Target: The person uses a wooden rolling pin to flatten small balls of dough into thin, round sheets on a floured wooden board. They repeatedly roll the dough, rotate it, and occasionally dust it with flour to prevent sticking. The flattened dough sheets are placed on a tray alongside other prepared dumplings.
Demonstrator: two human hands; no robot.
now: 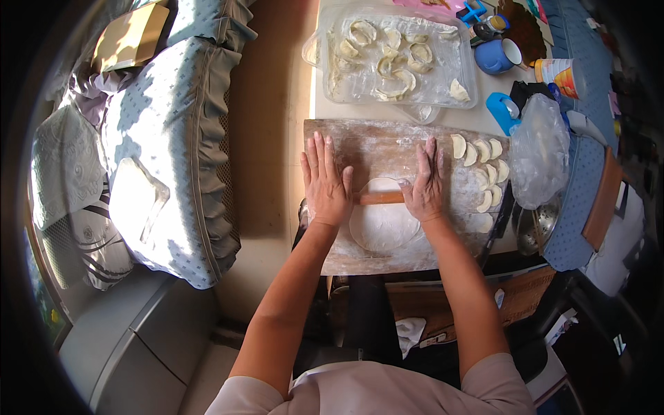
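A round sheet of white dough (385, 233) lies on a floured wooden board (358, 129). Across the dough runs a wooden rolling pin (381, 197), its ends covered by my hands. My left hand (328, 181) presses flat over the pin's left end, fingers stretched out and thumb apart. Over the right end rests my right hand (426, 184), palm down, with flour on its extended fingers. Neither hand has its fingers wrapped round the pin. Several crescent-shaped dumplings (483, 151) sit on the board's right side, to the right of my right hand.
Beyond the board, a clear plastic tray (340, 96) holds several dough crescents. To its right stand a blue mug (493, 56) and a printed canister (557, 77). A plastic bag (539, 150) and a perforated metal strainer (537, 228) flank the board's right edge. A patterned couch cover (161, 129) lies left.
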